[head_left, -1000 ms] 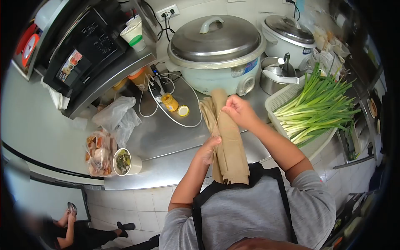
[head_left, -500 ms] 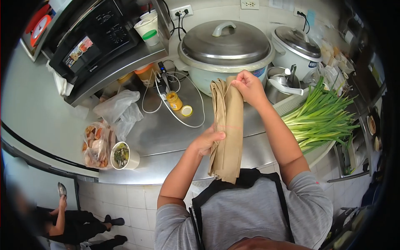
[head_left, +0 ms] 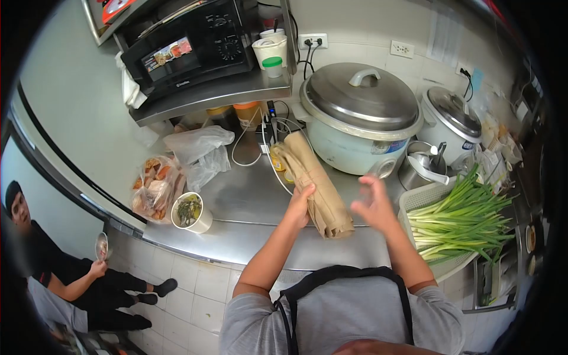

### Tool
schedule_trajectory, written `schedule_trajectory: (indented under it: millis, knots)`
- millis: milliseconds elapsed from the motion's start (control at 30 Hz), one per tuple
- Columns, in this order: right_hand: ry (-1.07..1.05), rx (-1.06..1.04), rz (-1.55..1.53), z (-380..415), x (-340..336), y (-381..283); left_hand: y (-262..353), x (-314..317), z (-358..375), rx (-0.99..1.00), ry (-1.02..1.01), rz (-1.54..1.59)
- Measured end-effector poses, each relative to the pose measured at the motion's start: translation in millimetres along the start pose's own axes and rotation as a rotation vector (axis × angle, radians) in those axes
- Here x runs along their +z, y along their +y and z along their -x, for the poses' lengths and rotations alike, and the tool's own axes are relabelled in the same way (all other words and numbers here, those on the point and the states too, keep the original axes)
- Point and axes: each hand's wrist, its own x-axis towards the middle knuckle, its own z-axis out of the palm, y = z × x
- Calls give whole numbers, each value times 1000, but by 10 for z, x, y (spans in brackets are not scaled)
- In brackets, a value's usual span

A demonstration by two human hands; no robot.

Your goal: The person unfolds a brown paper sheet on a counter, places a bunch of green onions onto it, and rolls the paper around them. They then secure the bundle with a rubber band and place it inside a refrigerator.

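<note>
A folded bundle of brown paper bags (head_left: 322, 192) leans to the left above the steel counter, its layered edges showing along one side. My left hand (head_left: 302, 207) is wrapped around its left side, thumb on top. To the right of the bundle, my right hand (head_left: 377, 204) is apart from it, fingers spread and slightly bent, holding nothing. Behind the bundle, a small yellow jar (head_left: 277, 158) is partly hidden. The large rice cooker (head_left: 355, 142) stands just beyond both hands.
Green onions (head_left: 461, 219) fill a basket (head_left: 405, 207) at right, by a metal pot (head_left: 414, 174). At left are a bowl of greens (head_left: 192, 214), a bag of food (head_left: 157, 189) and plastic bags (head_left: 201, 148). A microwave (head_left: 189, 50) sits above. A person (head_left: 65, 260) holds a bowl at far left.
My right hand has let go of the bundle's top and moved down to its right, opening. The bundle now tilts left in my left hand. The view has shifted, and the person at left shows more.
</note>
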Motion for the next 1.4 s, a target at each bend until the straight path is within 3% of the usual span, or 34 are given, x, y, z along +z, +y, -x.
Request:
schedule_trajectory:
  millis: [100, 200, 300, 367, 600, 767, 967, 1067, 1167, 1200, 1267, 1333, 1400]
  knots:
    - [-340, 178, -222, 339, 308, 203, -158, -21, 99, 21, 96, 18]
    - [-396, 634, -501, 288, 335, 109, -290, -85, 126, -39, 62, 60]
    - [-223, 705, -741, 238, 412, 236, -112, -29, 381, -124, 33, -42]
    - [-170, 640, -601, 110, 521, 438, -136, -189, 481, -106, 122, -212]
    - [-115, 602, -352, -628, 1320, 1178, 78, -1196, 989, -30, 262, -237]
    - [-101, 489, 196, -1057, 1793, 1403, 381, -2030, 1149, -21, 325, -249]
    - [-102, 439, 616, -1416, 2088, 1587, 1242, -2368, 1523, -98, 83, -528]
    - [-188, 449, 870, -1491, 2168, 1446, 1811, -2484, 1568, -2, -6, -638]
    - [-469, 465, 1085, -1661, 2093, 1494, 2281, -2628, 1577, 118, -28, -740]
    - [-741, 412, 1174, -1782, 1955, 676, 2477, -2615, 1620, 133, -41, -786]
    - [-903, 336, 1233, -1945, 1704, -209, 2832, -2588, 1671, 162, -63, -850]
    - [-970, 126, 972, -2186, 1420, -1249, 3124, -2565, 1664, 186, -75, -887]
    - [-815, -201, 857, -2646, 1221, -1907, 3366, -2555, 1596, 203, -87, -908]
